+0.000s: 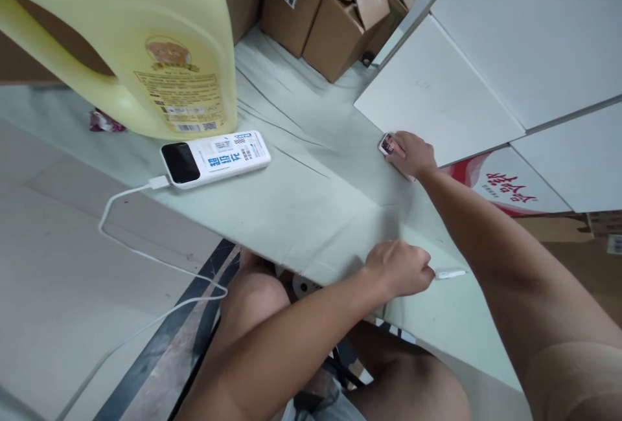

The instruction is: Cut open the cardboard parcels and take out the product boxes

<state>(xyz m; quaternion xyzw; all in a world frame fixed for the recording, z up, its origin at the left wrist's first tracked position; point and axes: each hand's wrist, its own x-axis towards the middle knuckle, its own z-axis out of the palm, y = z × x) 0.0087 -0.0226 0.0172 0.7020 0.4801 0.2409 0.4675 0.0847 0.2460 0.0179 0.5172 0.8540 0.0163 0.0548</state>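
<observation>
My right hand (413,152) is closed over a small white-edged device with a dark display (387,144), on the cloth-covered table beside the white boxes. Its display end shows past my fingers; most of its body is hidden under the hand. Nearer to me, my left hand (401,267) is curled into a fist over the table's front part. A thin white stick-like piece (451,274) lies at its fingertips; I cannot tell whether the fingers grip it. To the left, a white power bank (218,157) with blue print and a black display lies flat, a white cable (158,182) plugged into its end.
A large yellow jug (189,39) stands behind the power bank, with a small purple wrapper (104,121) beside it. Open cardboard boxes (340,26) stand at the back. Stacked white boxes (451,91) border the table's right side. The cable hangs off the front edge toward the floor.
</observation>
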